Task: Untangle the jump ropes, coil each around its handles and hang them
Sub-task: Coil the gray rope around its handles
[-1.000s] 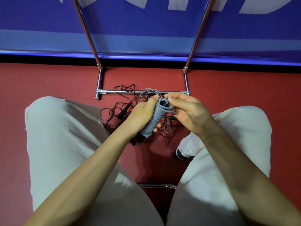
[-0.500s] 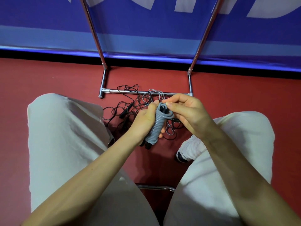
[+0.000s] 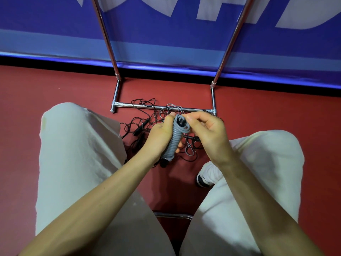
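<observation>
A nearly coiled grey jump rope (image 3: 174, 139) is gripped by the left hand (image 3: 160, 133) and pinched at its top by the right hand (image 3: 206, 130), while tangled black ropes (image 3: 142, 124) are left on the floor by the metal rack (image 3: 160, 106), nothing yet hung.

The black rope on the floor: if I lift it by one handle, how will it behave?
The black rope looks thin and loops loosely, so probably floppy and light. It crosses the grey rope on the floor, so it may snag and drag that along.
</observation>
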`<act>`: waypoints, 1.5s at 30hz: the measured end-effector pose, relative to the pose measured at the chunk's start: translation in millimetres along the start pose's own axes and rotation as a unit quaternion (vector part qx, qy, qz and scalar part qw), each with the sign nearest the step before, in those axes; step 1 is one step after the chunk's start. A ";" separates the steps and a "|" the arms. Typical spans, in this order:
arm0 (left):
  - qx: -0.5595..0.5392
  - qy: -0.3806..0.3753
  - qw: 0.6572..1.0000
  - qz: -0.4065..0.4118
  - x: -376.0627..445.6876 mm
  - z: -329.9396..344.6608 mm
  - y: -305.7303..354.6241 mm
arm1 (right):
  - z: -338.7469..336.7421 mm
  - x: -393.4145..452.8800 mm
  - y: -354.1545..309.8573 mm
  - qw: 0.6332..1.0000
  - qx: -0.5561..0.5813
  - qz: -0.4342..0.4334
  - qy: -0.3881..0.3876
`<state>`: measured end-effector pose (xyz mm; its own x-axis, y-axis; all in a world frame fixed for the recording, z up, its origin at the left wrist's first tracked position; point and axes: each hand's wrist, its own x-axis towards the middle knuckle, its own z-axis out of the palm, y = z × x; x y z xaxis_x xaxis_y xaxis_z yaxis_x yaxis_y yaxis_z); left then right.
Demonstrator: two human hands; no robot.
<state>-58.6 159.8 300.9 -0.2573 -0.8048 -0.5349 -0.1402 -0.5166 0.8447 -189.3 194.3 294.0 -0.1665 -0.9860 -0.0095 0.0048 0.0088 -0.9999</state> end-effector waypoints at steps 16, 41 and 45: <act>-0.008 -0.082 0.997 0.001 -1.4 2.2 5.3 | -9.9 11.2 -12.3 0.980 0.172 0.076 -0.061; 0.278 0.119 0.935 0.186 17.0 -3.7 -4.8 | 1.8 6.7 -1.7 0.962 0.176 0.181 0.104; 0.307 0.135 0.922 0.196 17.8 0.2 -5.9 | 8.7 0.8 3.2 0.964 0.160 0.138 0.160</act>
<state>-62.5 148.6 286.4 -0.1666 -0.9807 -0.1022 -0.6225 0.0243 0.7823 -180.8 192.1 290.8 -0.4110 -0.8510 -0.3269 0.3886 0.1608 -0.9073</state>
